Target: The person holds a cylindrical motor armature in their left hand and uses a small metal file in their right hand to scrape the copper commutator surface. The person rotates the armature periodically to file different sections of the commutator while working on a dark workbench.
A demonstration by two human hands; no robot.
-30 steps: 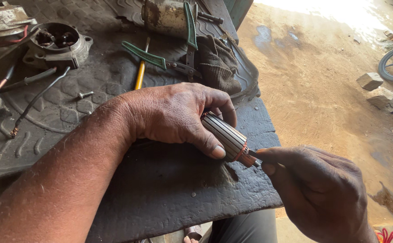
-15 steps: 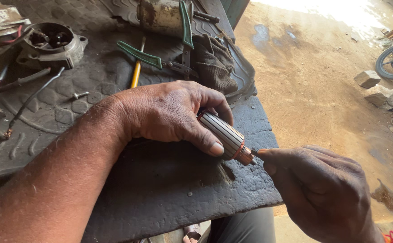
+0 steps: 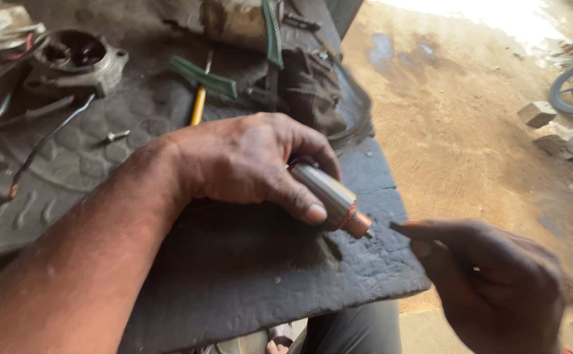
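Above the near right corner of the black rubber mat (image 3: 247,288), the left hand (image 3: 247,160) stays clamped on the motor armature (image 3: 329,195). The right hand (image 3: 490,275), pinched shut on a thin dark tool (image 3: 401,229), has drawn its tip back off the copper end, so scraping has paused.

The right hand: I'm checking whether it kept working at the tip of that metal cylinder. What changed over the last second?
The right hand drew back rightward; its thin tool now sits apart from the cylinder's copper end. The left hand kept gripping the metal cylinder over the black mat.
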